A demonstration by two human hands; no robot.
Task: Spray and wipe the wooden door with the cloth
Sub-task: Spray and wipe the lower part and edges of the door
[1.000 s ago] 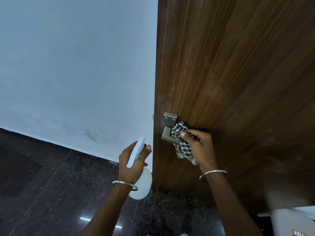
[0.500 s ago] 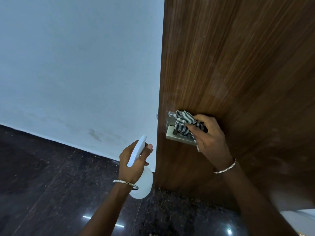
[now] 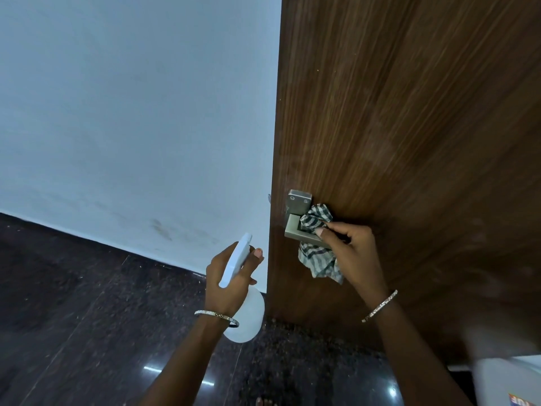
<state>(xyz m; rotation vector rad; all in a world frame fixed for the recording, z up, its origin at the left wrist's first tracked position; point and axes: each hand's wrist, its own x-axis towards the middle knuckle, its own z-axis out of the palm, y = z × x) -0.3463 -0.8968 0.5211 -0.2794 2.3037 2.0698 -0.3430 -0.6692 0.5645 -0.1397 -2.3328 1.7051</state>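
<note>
Now your right hand [image 3: 357,256] is at the metal door handle [image 3: 294,230] on the wooden door [image 3: 409,127]. Your fingers are curled round the striped cloth [image 3: 319,265], and your thumb pushes it down onto the bar of the handle. Some of the cloth is bunched up above the bar, against the door. The rest hangs down under your hand. The handle sits close to the left edge of the door, and its square plate shows bare above the cloth.

Your left hand [image 3: 225,285] holds the white spray bottle [image 3: 246,317] just left of the door's edge. Your fingers are wrapped tight round its neck, with your thumb tip on the side near the door. The flat top of the bottle sticks up above your hand, and its round body shows below your wrist.

You have a thin bangle [image 3: 216,316] on your left wrist and one on your right wrist too. Past your left hand, a pale wall [image 3: 131,112] comes down to a dark, shiny floor [image 3: 73,317]. A white thing [image 3: 503,382] peeks in at the bottom right corner, and you cannot tell what it is.
</note>
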